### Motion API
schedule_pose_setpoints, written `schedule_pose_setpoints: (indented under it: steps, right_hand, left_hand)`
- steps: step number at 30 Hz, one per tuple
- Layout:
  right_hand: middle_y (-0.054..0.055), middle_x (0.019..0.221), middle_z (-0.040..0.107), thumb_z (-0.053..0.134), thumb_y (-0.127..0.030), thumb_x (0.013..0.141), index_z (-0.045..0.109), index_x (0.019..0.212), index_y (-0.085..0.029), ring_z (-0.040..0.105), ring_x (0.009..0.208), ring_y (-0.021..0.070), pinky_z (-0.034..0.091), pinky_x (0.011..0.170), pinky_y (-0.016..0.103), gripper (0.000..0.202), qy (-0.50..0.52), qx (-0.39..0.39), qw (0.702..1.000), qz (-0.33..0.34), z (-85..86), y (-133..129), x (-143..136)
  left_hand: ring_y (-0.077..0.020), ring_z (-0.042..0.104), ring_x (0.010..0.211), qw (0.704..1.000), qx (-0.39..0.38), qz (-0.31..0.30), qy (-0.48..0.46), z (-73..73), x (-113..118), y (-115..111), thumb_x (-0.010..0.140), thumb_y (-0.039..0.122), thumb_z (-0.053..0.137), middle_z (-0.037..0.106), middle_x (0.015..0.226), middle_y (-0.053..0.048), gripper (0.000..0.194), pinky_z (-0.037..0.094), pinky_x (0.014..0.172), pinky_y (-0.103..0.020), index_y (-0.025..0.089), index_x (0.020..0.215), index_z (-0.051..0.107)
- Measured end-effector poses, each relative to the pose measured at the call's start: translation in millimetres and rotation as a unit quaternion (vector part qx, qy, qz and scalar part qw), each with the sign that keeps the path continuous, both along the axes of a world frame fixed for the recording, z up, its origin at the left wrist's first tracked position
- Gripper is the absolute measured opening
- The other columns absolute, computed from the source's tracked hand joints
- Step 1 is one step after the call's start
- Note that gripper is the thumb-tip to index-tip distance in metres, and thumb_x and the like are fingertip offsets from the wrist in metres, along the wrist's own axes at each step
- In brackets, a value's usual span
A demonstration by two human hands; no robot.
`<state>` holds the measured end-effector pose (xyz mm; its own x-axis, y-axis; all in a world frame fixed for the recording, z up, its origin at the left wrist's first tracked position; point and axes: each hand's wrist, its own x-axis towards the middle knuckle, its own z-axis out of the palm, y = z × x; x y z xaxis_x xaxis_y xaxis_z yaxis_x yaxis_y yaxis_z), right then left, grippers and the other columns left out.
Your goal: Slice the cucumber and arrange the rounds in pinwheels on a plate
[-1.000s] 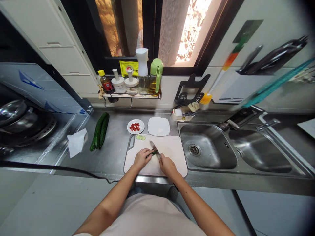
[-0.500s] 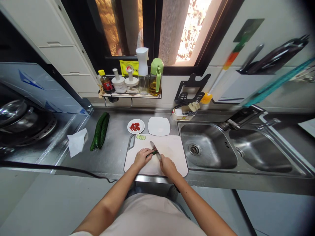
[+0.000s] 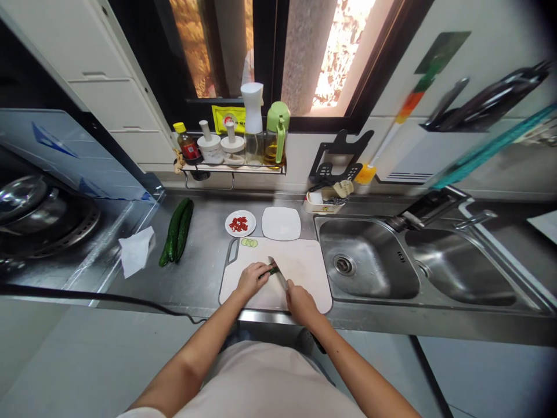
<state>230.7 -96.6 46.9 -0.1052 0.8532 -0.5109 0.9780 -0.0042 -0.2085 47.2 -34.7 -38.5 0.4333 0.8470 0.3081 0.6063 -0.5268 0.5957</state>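
On the white cutting board (image 3: 304,264), my left hand (image 3: 252,278) is closed with its fingertips on a small dark green cucumber piece (image 3: 274,270), partly hidden under the fingers. My right hand (image 3: 301,302) grips the handle of a knife (image 3: 281,278). Its blade slants up and left, lying against the right end of the cucumber piece, close to the left fingertips. Several pale cucumber slices (image 3: 249,242) overlap at the board's upper left. Behind the board stand a plate (image 3: 241,215) of chopped red pieces (image 3: 239,224) and a white square plate (image 3: 281,223).
Whole cucumbers (image 3: 176,232) and a white paper towel (image 3: 136,251) lie on the steel counter to the left. A double sink (image 3: 369,255) adjoins the board on the right. Bottles and jars line a wall shelf (image 3: 232,169). A pot (image 3: 35,212) sits on the stove at far left.
My right hand and the knife have shifted slightly right and back toward me. My left hand stays in place on the cucumber piece.
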Motion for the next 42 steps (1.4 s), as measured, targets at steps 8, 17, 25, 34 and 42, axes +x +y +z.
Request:
schedule_pose_setpoints:
  steps: [8, 17, 25, 34, 42]
  right_hand:
    - [0.015, 0.095, 0.067, 0.034, -0.013, 0.089, 0.046, 0.117, -0.013, 0.064, 0.093, 0.0241, 0.04, 0.071, 0.029, 0.031, 0.005, 0.007, 1.0, 0.003, 0.8, 6, -3]
    - [0.017, 0.102, 0.065, 0.031, -0.014, 0.092, 0.045, 0.12, -0.012, 0.063, 0.097, 0.0231, 0.042, 0.075, 0.03, 0.031, 0.011, 0.016, 1.0, -0.002, 2.4, 21, -13]
    - [0.016, 0.099, 0.066, 0.031, -0.013, 0.09, 0.043, 0.122, -0.012, 0.063, 0.097, 0.0222, 0.041, 0.075, 0.029, 0.034, 0.015, 0.011, 1.0, 0.007, -0.2, 29, -17]
    - [0.016, 0.099, 0.066, 0.033, -0.013, 0.091, 0.046, 0.116, -0.013, 0.063, 0.095, 0.0224, 0.041, 0.072, 0.029, 0.028, 0.01, 0.001, 1.0, 0.009, -3.4, 16, -9]
    - [0.016, 0.098, 0.066, 0.031, -0.014, 0.091, 0.047, 0.115, -0.014, 0.064, 0.093, 0.0219, 0.042, 0.073, 0.029, 0.028, 0.01, 0.015, 1.0, 0.009, -5.4, 21, -12]
  left_hand:
    - [-0.0157, 0.061, 0.092, 1.0, -0.005, -0.004, 0.002, 0.8, 0, 1, 0.087, 0.024, 0.053, 0.067, 0.098, -0.005, 0.025, 0.049, 0.085, -0.03, 0.024, 0.109, 0.066]
    - [-0.0162, 0.06, 0.093, 1.0, -0.016, 0.001, 0.007, 4.3, 1, 0, 0.087, 0.024, 0.054, 0.067, 0.097, -0.004, 0.025, 0.049, 0.085, -0.03, 0.025, 0.108, 0.066]
    - [-0.0163, 0.06, 0.093, 1.0, -0.02, -0.001, 0.009, 5.3, 0, 0, 0.088, 0.025, 0.053, 0.067, 0.098, -0.004, 0.025, 0.048, 0.085, -0.03, 0.024, 0.109, 0.066]
    - [-0.0165, 0.06, 0.093, 1.0, -0.024, -0.007, 0.003, 4.5, 0, 1, 0.088, 0.026, 0.053, 0.067, 0.098, -0.005, 0.025, 0.048, 0.085, -0.031, 0.024, 0.108, 0.066]
    - [-0.0165, 0.06, 0.093, 1.0, -0.03, -0.003, 0.001, 4.7, 0, 2, 0.087, 0.025, 0.053, 0.067, 0.098, -0.005, 0.026, 0.048, 0.086, -0.031, 0.025, 0.11, 0.066]
